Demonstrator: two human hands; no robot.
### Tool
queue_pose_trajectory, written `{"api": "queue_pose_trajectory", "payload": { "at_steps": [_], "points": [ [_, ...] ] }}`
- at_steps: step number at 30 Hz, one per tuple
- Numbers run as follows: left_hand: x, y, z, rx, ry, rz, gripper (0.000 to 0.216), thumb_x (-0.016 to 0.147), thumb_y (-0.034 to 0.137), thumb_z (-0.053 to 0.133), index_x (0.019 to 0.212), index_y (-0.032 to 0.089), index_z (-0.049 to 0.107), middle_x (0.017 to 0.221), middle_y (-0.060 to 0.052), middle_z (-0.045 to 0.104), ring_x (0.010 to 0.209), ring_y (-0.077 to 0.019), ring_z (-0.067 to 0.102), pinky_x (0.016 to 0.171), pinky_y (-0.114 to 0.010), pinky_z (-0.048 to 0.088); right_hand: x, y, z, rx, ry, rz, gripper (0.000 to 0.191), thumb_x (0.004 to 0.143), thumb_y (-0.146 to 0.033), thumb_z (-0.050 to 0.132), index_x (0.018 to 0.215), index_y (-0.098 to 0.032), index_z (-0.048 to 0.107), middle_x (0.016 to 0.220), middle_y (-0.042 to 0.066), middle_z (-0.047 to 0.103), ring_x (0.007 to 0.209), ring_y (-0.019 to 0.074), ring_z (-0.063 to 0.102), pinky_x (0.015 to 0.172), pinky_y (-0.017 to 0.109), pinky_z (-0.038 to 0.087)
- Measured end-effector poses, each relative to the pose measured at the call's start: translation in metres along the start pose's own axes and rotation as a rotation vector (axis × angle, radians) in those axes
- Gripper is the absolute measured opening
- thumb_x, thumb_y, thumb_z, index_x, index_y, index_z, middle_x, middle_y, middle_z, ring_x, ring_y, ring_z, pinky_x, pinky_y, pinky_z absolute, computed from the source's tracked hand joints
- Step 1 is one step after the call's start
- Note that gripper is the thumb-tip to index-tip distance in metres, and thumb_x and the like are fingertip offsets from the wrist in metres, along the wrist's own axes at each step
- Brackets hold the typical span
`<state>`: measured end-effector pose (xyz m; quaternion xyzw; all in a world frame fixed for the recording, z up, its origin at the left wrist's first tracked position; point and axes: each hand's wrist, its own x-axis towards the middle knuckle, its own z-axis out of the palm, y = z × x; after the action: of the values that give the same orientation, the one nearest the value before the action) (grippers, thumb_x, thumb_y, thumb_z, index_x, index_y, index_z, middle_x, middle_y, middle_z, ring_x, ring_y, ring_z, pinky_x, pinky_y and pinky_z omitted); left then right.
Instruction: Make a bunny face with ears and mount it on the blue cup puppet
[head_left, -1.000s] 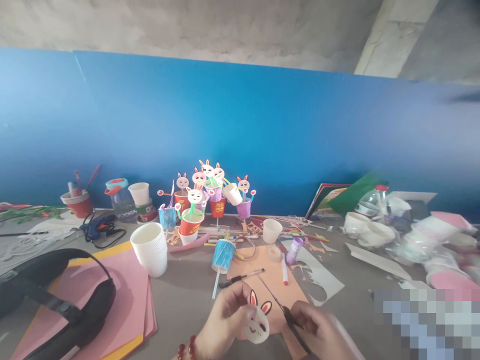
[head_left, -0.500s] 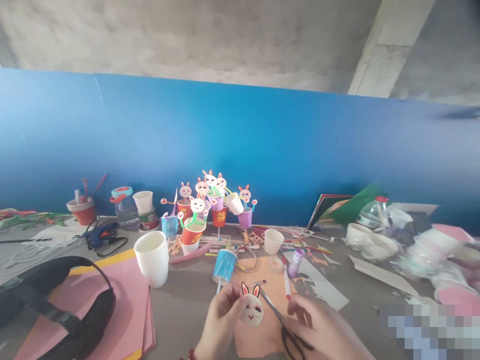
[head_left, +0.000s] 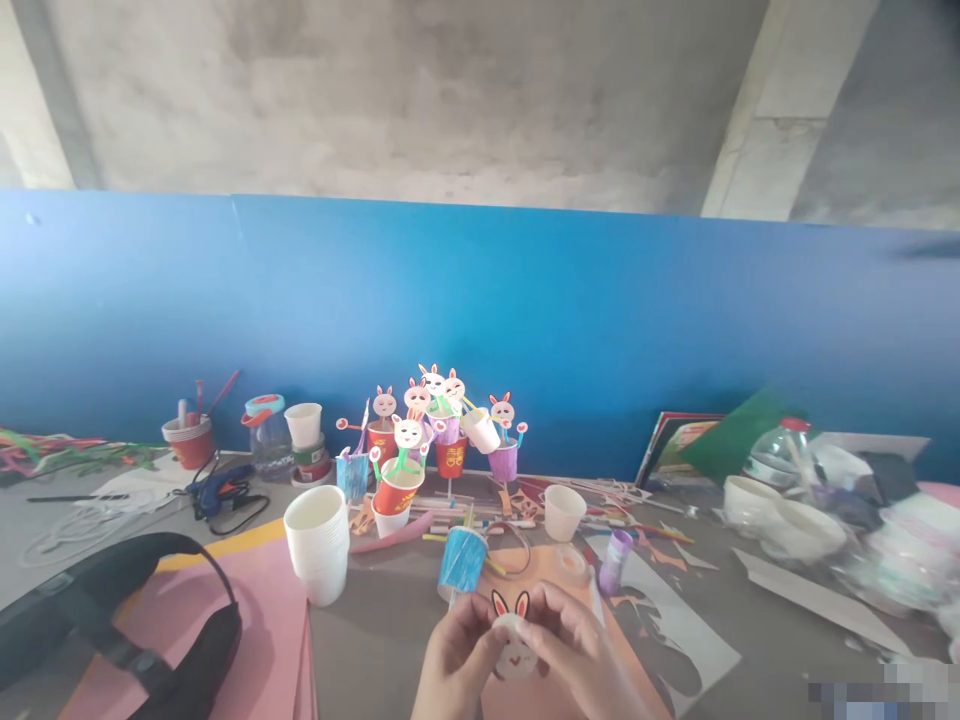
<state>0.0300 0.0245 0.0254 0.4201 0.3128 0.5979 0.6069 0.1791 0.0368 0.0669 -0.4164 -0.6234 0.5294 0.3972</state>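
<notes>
Both my hands are raised close together at the near edge of the table, low in the middle of the view. My left hand (head_left: 457,655) comes up from below with the palm turned inward; my right hand (head_left: 574,650) reaches in from the right, its fingers angled toward the left.

Half a second ago my right hand lay further right over the orange paper (head_left: 637,690) with the scissors under it; now it has come across to meet the left, and I can no longer see the scissors. The view has also tipped upward, so the table sits lower.

My fingers are curled in, not flat: both thumbs and forefingers pinch the paper rabbit face (head_left: 512,645), the left at its left edge, the right over its right side. The face sits between my hands, ears up, just near of the blue cup (head_left: 463,560), right of the white cup stack (head_left: 319,540).
</notes>
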Motion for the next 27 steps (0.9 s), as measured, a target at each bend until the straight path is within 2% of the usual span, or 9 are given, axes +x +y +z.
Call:
{"api": "queue_pose_trajectory", "payload": {
  "at_steps": [9,15,21,25,27],
  "points": [
    [-0.008,0.003,0.001,0.007,-0.018,-0.067,0.036,0.071,0.045,0.079,0.069,0.015,0.058,0.064,0.003,0.053,0.061,-0.0105,0.045,0.061,-0.022,0.038,-0.007,0.002,0.007,0.152,0.003,-0.003,0.027,0.075,-0.04,0.066,0.069,-0.02,0.049,0.062,-0.005,0.046,0.058,0.0117,0.043,0.056,0.023,0.038],
    [-0.011,0.005,-0.001,0.006,-0.02,-0.213,0.034,0.075,0.047,0.075,0.08,0.016,0.062,0.073,0.0,0.055,0.066,-0.0123,0.049,0.061,-0.022,0.041,-0.009,0.007,0.005,0.167,0.077,0.035,0.018,0.075,-0.032,0.062,0.068,-0.02,0.05,0.062,-0.005,0.048,0.058,0.0117,0.045,0.054,0.022,0.038],
    [-0.01,0.003,-0.006,0.06,-0.035,-0.159,0.032,0.076,0.044,0.074,0.073,0.017,0.058,0.071,0.0,0.057,0.062,-0.0117,0.049,0.059,-0.022,0.041,-0.009,0.003,0.004,0.18,0.113,0.078,0.018,0.077,-0.033,0.062,0.069,-0.02,0.051,0.061,-0.005,0.05,0.057,0.012,0.048,0.054,0.022,0.039],
    [-0.01,0.001,-0.011,0.095,-0.004,-0.113,0.027,0.078,0.039,0.072,0.072,0.017,0.057,0.069,0.002,0.055,0.06,-0.0102,0.047,0.061,-0.021,0.04,-0.014,-0.007,0.003,0.219,0.099,0.095,0.022,0.081,-0.041,0.062,0.078,-0.02,0.056,0.071,-0.003,0.053,0.066,0.0143,0.05,0.059,0.023,0.041],
    [-0.009,-0.001,-0.013,0.104,0.028,-0.084,0.027,0.079,0.039,0.072,0.072,0.018,0.057,0.067,0.003,0.053,0.06,-0.0102,0.047,0.061,-0.02,0.039,-0.016,-0.007,0.001,0.245,0.073,0.091,0.018,0.083,-0.038,0.06,0.081,-0.021,0.058,0.075,-0.002,0.053,0.069,0.0148,0.051,0.062,0.024,0.042]
  ]
}}
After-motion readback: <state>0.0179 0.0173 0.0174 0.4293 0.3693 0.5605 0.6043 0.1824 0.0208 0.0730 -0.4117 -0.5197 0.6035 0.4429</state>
